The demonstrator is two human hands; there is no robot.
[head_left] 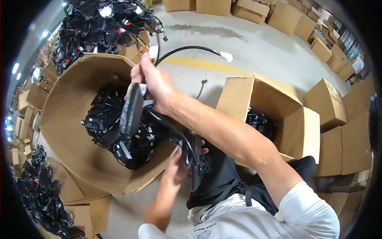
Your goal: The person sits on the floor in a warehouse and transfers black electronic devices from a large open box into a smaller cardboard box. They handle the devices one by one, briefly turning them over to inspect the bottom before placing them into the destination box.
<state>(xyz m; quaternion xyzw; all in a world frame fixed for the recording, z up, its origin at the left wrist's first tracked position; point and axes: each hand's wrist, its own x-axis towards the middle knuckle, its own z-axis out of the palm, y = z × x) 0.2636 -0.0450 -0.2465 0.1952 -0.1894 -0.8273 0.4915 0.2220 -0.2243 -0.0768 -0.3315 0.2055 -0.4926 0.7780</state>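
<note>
My right hand reaches across to the left and is closed around a black cable that ends in a white connector. A flat black module hangs right under that hand, slightly blurred. Lower down, my left hand grips a black wired part with black connectors, close to my lap. Dark wires run between the two hands. Beneath them, a large open cardboard box holds a heap of black wired parts.
To the right stands another open cardboard box with black cables inside. Piles of black parts lie at the upper left and lower left. More cartons line the right side. At the far right is another person.
</note>
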